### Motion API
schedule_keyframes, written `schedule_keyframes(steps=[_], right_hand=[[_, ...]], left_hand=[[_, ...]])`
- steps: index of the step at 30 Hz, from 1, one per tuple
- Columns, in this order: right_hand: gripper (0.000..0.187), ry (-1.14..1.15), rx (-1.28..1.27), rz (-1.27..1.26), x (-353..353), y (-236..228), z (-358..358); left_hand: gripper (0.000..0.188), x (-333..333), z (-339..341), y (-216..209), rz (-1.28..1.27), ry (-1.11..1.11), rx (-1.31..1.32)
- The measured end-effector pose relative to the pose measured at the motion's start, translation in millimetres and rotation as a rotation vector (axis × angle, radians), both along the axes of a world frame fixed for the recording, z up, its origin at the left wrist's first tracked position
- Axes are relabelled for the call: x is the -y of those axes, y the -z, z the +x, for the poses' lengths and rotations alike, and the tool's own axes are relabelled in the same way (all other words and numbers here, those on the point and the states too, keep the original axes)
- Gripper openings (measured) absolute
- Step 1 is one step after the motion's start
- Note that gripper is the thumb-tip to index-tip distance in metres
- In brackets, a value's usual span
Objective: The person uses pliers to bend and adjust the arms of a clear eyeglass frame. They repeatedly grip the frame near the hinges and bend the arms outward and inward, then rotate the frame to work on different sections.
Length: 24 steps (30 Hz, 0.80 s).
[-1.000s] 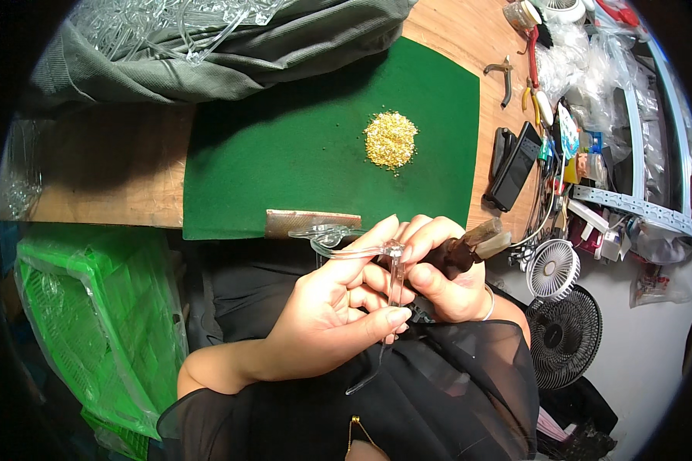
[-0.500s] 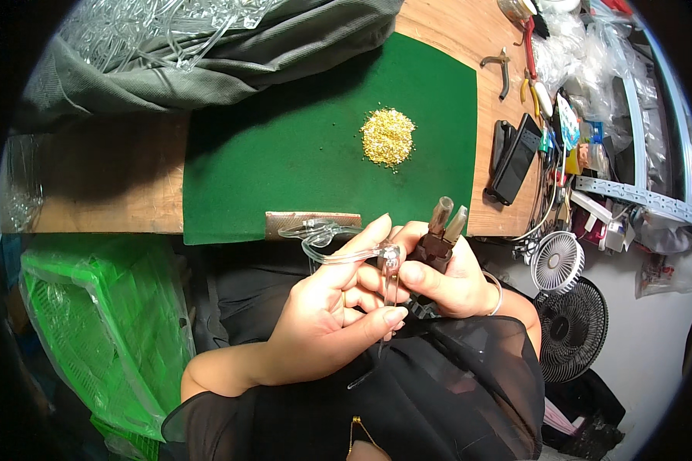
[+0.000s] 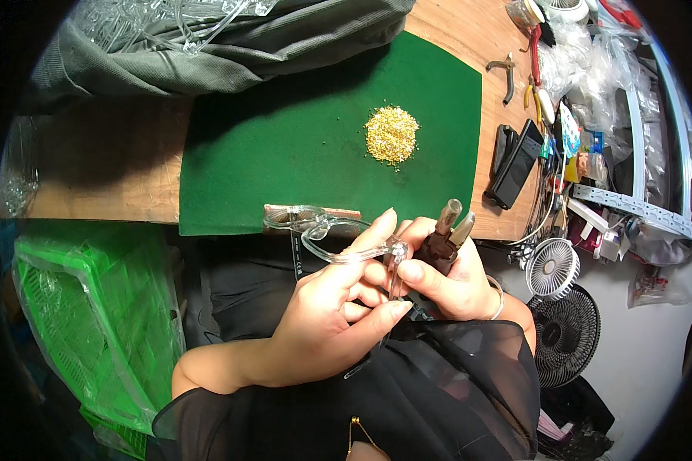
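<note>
My left hand (image 3: 323,319) is closed on a clear plastic eyeglasses frame (image 3: 327,257), with one temple pointing down between the fingers. My right hand (image 3: 461,290) meets it at the frame's hinge corner, thumb and fingertips pressed close there. Gripped in the same right hand is what looks like a pair of pliers (image 3: 438,250), its two dark brown grips with pale translucent ends sticking up. The tool's jaws are hidden by the fingers. Beyond the hands, a pile of tiny gold-coloured metal parts (image 3: 392,137) lies on a green mat (image 3: 284,138).
A brown block (image 3: 349,218) sits at the table's near edge. Grey cloth (image 3: 307,46) at the far left holds many clear frame pieces (image 3: 146,27). On the right are a phone (image 3: 521,157), cutters (image 3: 507,77), a white fan (image 3: 552,267) and a black fan (image 3: 565,338). A green crate (image 3: 100,292) stands left.
The whole view has shifted slightly. Both hands keep nearly the same hold, while the pliers' grips have turned a little and the eyeglasses frame's front has risen slightly.
</note>
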State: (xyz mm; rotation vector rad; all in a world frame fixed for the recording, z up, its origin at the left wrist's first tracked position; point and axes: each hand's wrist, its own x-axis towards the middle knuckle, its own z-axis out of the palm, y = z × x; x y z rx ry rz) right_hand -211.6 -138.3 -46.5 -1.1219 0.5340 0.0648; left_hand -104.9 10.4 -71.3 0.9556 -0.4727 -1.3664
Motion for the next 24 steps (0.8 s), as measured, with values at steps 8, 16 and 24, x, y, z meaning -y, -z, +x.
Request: schedule_keyframes(steps=[8, 16, 24], right_hand=[[0.011, 0.017, 0.036, -0.133, -4, 3, -3], [0.013, 0.033, -0.095, 0.112, -2, -3, 2], [0.016, 0.002, -0.113, 0.242, 1, -3, 6]], left_hand=[[0.080, 1, -2, 0, 0.004, -0.011, 0.012], [0.079, 1, -2, 3, -0.056, -0.034, -0.124], [0.079, -1, -1, 5, -0.066, -0.045, -0.225]])
